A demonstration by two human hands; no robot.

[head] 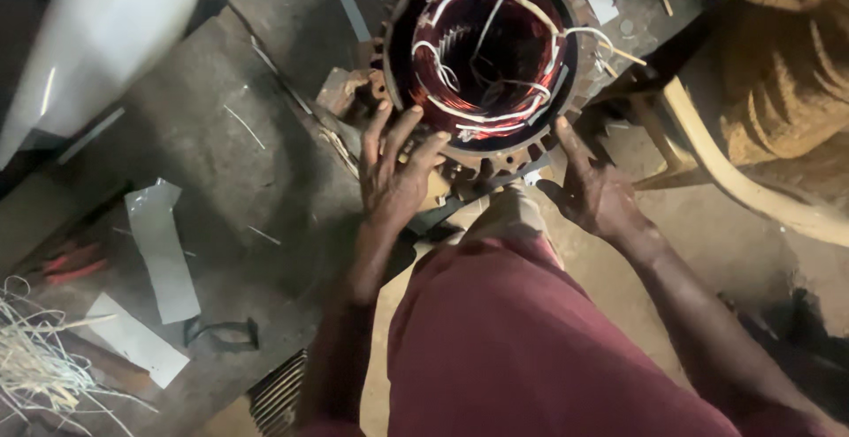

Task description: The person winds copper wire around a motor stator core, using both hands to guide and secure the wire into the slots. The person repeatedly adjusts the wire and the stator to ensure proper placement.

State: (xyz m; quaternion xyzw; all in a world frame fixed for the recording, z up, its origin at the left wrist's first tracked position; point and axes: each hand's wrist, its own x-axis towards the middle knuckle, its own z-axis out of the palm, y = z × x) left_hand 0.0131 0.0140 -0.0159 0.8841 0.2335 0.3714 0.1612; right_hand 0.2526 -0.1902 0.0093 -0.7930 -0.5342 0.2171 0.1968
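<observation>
The motor stator (pixel 491 57) is stood on end on the worktop (pixel 221 127) at the top centre of the view, so that its bore faces up toward the camera; its long axis is thus near vertical. Copper windings (pixel 522 39) with white sleeved leads (pixel 482 114) are exposed inside. The left hand (pixel 398 172) is laid open, fingers spread, against the finned rim on the near-left side; nothing is gripped. The right hand (pixel 592 189) is open too, fingertips touching the near-right rim. The housing appears braced from both sides. Paper strips (pixel 164 251) lie well apart, left.
</observation>
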